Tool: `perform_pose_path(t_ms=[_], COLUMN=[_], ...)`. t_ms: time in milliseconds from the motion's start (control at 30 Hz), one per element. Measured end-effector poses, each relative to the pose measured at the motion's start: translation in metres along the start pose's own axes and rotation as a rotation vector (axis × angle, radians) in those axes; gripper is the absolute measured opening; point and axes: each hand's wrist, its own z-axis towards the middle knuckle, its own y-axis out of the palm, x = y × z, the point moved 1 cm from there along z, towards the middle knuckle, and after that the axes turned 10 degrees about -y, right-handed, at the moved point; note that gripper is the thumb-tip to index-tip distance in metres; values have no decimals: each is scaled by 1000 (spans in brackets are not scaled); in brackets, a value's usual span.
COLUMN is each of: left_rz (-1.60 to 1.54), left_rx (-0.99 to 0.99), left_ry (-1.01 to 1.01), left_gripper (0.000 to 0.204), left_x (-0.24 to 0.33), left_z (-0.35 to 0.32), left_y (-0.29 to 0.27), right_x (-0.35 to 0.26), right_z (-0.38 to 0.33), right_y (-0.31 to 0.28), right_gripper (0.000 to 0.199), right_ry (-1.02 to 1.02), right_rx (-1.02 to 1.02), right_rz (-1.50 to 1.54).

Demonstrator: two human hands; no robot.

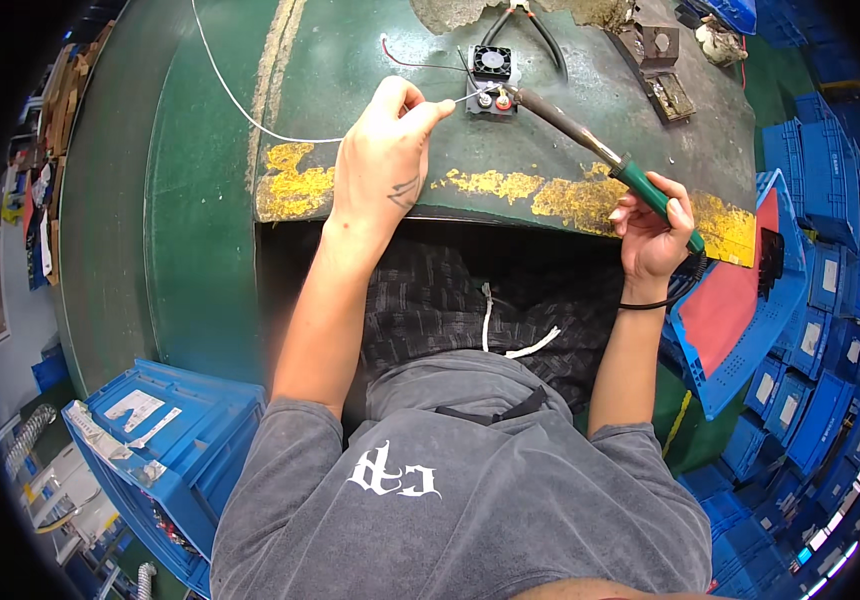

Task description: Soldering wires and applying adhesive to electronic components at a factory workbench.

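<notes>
My left hand (pixel 380 165) pinches a thin silvery solder wire (pixel 222 85) between thumb and forefinger. The wire loops away to the far left, and its short end reaches the small black fan unit (pixel 491 64). In my right hand (pixel 653 235) is a soldering iron (pixel 640 183) with a green handle, held from below. Its dark metal shaft slants left to the unit's near side, where two round terminals sit, one reddish. Tip and wire end meet close to these terminals; exact contact is too small to tell. A red and dark lead (pixel 420 66) runs left from the unit.
Dark-handled pliers (pixel 553 45) lie behind the unit. A metal holder with a small tray (pixel 668 92) stands at the far right of the green worktable (pixel 200 250). Blue crates (pixel 175 440) stand at left, and a blue bin with a red sheet (pixel 735 300) at right.
</notes>
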Motion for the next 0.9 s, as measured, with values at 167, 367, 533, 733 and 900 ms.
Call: perform_pose_path(t_ms=[167,367,533,733,900], left_rz=[5,12,8,-1,2], left_rx=[3,-7,-5,3,1], left_ry=[6,-4,-6,-2,-15], left_gripper=[23,23,23,22,22], left_x=[1,-1,0,0,2], left_z=[2,1,1,3,4], left_y=[0,1,2,3,1], right_x=[0,0,0,0,0], right_z=[0,0,0,-2,-2], right_y=[1,0,0,1,1], right_gripper=[42,42,40,40,41], right_ry=[-5,-6,-19,-34,-44], right_rx=[-4,-9,-36,-37,-41], right_rz=[-6,-9,-9,-31,-43])
